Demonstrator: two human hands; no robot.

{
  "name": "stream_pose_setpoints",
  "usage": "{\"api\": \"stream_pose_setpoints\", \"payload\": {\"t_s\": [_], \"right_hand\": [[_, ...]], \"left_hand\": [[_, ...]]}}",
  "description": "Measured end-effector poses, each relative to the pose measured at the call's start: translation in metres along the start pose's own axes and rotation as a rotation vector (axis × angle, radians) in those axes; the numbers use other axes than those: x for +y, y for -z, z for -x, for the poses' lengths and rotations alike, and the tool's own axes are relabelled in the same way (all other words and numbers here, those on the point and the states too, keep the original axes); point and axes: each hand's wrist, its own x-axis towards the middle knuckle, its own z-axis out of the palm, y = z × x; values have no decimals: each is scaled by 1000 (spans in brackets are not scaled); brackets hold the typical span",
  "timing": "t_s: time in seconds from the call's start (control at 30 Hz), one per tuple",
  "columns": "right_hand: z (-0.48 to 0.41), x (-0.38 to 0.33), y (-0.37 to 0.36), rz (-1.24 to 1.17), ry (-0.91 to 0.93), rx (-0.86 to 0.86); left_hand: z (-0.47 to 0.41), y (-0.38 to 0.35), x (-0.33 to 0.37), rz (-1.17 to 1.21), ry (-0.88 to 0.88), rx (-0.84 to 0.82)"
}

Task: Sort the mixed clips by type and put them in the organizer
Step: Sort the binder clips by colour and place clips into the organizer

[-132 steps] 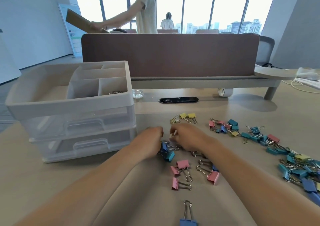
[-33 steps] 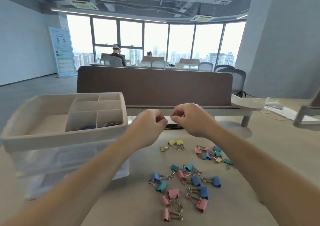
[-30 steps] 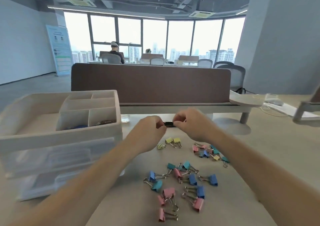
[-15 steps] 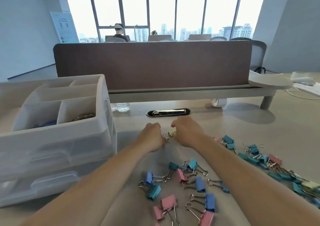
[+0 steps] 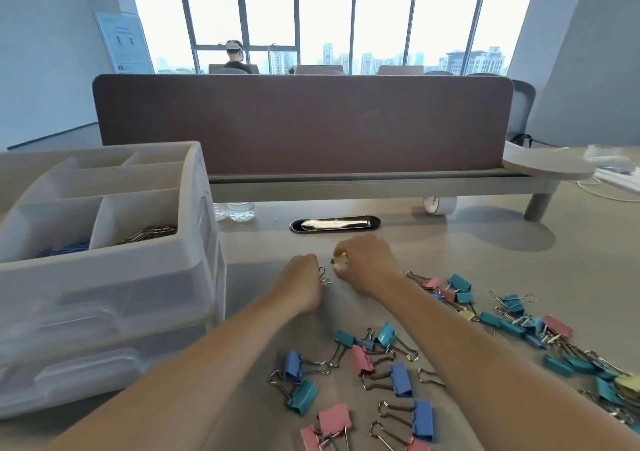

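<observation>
At the left edge of the beige desk (image 5: 485,243) stands a translucent white plastic drawer organizer (image 5: 104,277) with open compartments on top. Its front-left compartment holds blue paper clips (image 5: 62,250) and the one beside it holds silver wire paper clips (image 5: 149,233). Behind its right corner stands a clear plastic water bottle (image 5: 240,210).

Near the middle of the desk, the left hand (image 5: 301,288) rests with its fingers curled under and its back to the camera. Two silver wire loops (image 5: 325,276) lie against its fingertips (the fingers hide whatever the loops belong to), and I cannot tell whether the hand grips them. Just to the right, close to the left hand, the right hand (image 5: 369,267) pinches a small yellow binder clip (image 5: 339,261) between thumb and fingers.

Behind the hands, a black oval cable slot (image 5: 334,224) is set into the desk, and a brown fabric divider panel (image 5: 301,121) runs across the back.

Between the forearms, near the front edge, lies a loose cluster of pink, blue and teal binder clips (image 5: 363,364). To the right of the right forearm, a longer scatter of mixed binder clips (image 5: 519,321) trails toward the lower right corner. Farther back, a white roll of tape (image 5: 440,205) stands on edge under the divider's shelf.
</observation>
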Motion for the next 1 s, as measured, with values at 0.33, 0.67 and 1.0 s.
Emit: {"api": "stream_pose_setpoints", "payload": {"t_s": [0.33,0.67,1.0], "right_hand": [[-9,27,30,-247,-302,-88],[-5,12,2,18,-300,-245],[33,-4,46,-74,-224,-216]], "left_hand": [[8,19,7,142,20,62],[15,19,11,180,-6,64],[55,47,18,221,-48,45]]}}
